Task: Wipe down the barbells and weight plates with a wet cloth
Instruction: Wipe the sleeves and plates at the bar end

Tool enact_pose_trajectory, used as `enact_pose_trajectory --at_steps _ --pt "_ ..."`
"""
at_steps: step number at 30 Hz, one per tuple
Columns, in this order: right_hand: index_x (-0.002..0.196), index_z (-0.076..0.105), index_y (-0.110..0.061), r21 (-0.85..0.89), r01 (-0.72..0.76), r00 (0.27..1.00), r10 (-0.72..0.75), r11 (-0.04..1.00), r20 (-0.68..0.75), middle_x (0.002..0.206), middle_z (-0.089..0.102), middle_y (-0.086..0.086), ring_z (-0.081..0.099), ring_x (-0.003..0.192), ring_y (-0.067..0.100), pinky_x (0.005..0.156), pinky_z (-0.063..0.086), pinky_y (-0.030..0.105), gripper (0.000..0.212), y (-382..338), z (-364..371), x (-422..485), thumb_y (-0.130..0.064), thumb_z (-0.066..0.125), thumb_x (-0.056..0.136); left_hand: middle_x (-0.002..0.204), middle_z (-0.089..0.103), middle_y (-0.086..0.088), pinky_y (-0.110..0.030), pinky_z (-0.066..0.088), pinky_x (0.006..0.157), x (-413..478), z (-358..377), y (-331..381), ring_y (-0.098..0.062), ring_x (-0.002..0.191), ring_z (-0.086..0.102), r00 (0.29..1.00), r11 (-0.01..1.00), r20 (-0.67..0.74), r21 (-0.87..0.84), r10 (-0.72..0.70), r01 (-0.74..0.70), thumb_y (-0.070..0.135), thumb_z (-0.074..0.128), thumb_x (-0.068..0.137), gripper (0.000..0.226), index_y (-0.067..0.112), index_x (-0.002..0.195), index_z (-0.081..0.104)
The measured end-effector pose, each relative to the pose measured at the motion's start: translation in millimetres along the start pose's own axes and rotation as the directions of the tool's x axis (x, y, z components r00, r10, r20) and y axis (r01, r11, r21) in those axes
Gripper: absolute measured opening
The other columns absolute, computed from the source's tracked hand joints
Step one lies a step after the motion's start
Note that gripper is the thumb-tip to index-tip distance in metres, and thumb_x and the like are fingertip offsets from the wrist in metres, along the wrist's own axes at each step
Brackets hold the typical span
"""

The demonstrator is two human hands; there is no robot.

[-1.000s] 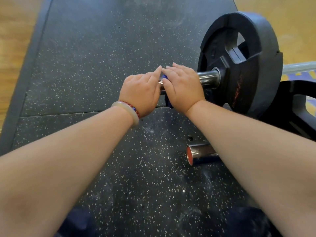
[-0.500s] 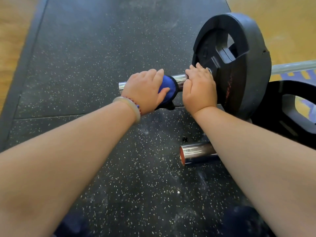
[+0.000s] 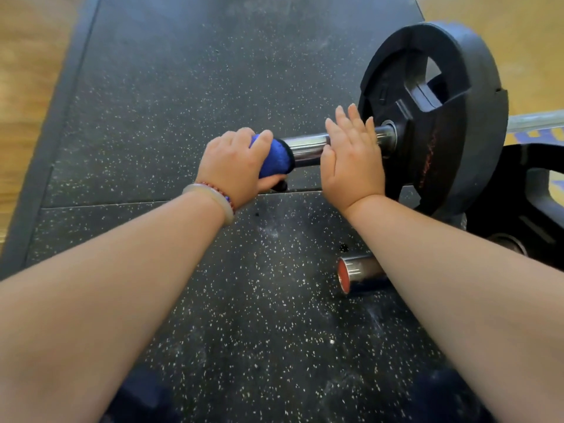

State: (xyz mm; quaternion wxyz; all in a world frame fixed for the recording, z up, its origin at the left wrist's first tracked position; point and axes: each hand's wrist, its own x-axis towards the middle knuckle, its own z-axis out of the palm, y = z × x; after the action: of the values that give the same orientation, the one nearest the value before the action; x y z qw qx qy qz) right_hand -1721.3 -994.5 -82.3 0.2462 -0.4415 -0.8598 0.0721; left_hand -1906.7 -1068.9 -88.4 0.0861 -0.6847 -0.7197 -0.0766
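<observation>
Left hand (image 3: pixel 235 166) is gripping a blue cloth (image 3: pixel 274 157) around the free end of the barbell sleeve (image 3: pixel 308 145), while the right hand (image 3: pixel 351 160) is lying flat over the same sleeve.

The left hand's fingers are curling round the cloth, which is covering the tip of the chrome sleeve. The right hand is resting near the black weight plate (image 3: pixel 442 117), its fingers straight and together and holding nothing. Whether its fingertips are touching the plate's face is hard to tell from this angle. The plate is standing upright on the sleeve above the speckled black mat (image 3: pixel 183 87). A second black plate (image 3: pixel 534 184) is sitting at the right edge, partly cut off. Nearer the camera, another chrome bar end (image 3: pixel 357 273) with a red cap is lying on the mat, passing under the right forearm. A pale bangle (image 3: pixel 213 199) is circling the left wrist.
</observation>
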Motion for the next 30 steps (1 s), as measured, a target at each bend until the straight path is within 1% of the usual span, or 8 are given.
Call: enact_pose_trajectory --at_steps 3,6,11,17,19,22,27,30 --pt "0.131 0.051 0.003 0.010 0.026 1.000 -0.026 1.000 -0.001 0.145 0.041 0.021 0.026 0.141 0.033 0.117 0.002 0.038 0.052 -7 1 2 -0.024 0.027 0.093 0.106 0.057 -0.020 -0.047 0.051 0.072 -7 2 -2 -0.037 0.084 0.055 0.999 0.995 -0.010 -0.095 -0.035 0.034 0.052 0.065 0.075 0.069 0.005 0.125 0.054" --pt "0.129 0.053 0.004 0.003 0.059 0.998 -0.059 0.998 -0.013 0.142 0.043 0.022 0.028 0.140 0.036 0.116 0.005 0.040 0.049 -16 5 4 -0.021 0.031 0.093 0.127 0.049 -0.024 -0.049 0.045 0.093 -14 -1 1 -0.043 0.105 0.052 0.992 0.965 0.027 -0.227 -0.126 0.128 0.051 0.063 0.079 0.073 0.006 0.135 0.048" --pt "0.129 0.054 0.003 0.005 0.041 0.999 -0.041 0.999 -0.024 0.142 0.043 0.022 0.029 0.140 0.036 0.116 0.005 0.041 0.049 -25 11 4 -0.021 0.031 0.093 0.156 0.018 -0.012 -0.029 0.027 0.108 -26 -11 9 -0.025 0.140 0.028 0.944 0.854 0.143 -0.401 -0.298 0.330 0.042 0.061 0.088 0.088 0.011 0.152 0.009" --pt "0.129 0.054 0.003 0.019 0.075 0.997 -0.074 0.997 -0.035 0.143 0.043 0.021 0.028 0.140 0.035 0.116 0.000 0.035 0.053 -43 15 7 -0.024 0.027 0.092 0.149 0.037 -0.008 -0.026 0.033 0.094 -35 -15 14 -0.025 0.126 0.047 0.876 0.757 0.236 -0.441 -0.420 0.482 0.037 0.055 0.094 0.085 0.010 0.152 -0.002" --pt "0.129 0.054 0.003 0.023 0.085 0.996 -0.084 0.996 -0.029 0.143 0.043 0.020 0.028 0.140 0.034 0.116 -0.001 0.034 0.053 -50 16 5 -0.025 0.027 0.093 0.136 0.050 -0.011 -0.030 0.037 0.091 -39 -14 9 -0.029 0.117 0.052 0.869 0.759 0.249 -0.424 -0.427 0.494 0.035 0.053 0.095 0.074 0.009 0.151 0.012" --pt "0.131 0.052 0.002 0.028 0.083 0.996 -0.083 0.996 -0.016 0.145 0.041 0.019 0.025 0.142 0.033 0.116 -0.004 0.032 0.054 -54 18 2 -0.026 0.025 0.093 0.114 0.060 -0.015 -0.029 0.036 0.080 -43 -12 7 -0.033 0.104 0.056 0.860 0.741 0.252 -0.436 -0.444 0.510 0.031 0.051 0.096 0.043 0.004 0.128 0.043" --pt "0.131 0.052 0.002 0.027 0.086 0.996 -0.086 0.996 -0.013 0.145 0.041 0.020 0.025 0.142 0.033 0.117 0.000 0.036 0.052 -58 22 3 -0.024 0.027 0.094 0.145 0.040 -0.009 -0.022 0.028 0.099 -33 -13 5 -0.022 0.131 0.040 0.863 0.640 0.283 -0.582 -0.419 0.502 0.028 0.062 0.091 0.079 0.009 0.151 0.014" --pt "0.130 0.053 0.002 0.033 0.075 0.997 -0.074 0.997 -0.028 0.144 0.042 0.020 0.026 0.141 0.034 0.117 0.002 0.038 0.050 -59 23 6 -0.023 0.030 0.093 0.137 0.049 -0.009 -0.023 0.031 0.094 -30 -10 2 -0.024 0.124 0.046 0.864 0.646 0.270 -0.578 -0.424 0.498 0.028 0.063 0.089 0.071 0.011 0.147 0.025"
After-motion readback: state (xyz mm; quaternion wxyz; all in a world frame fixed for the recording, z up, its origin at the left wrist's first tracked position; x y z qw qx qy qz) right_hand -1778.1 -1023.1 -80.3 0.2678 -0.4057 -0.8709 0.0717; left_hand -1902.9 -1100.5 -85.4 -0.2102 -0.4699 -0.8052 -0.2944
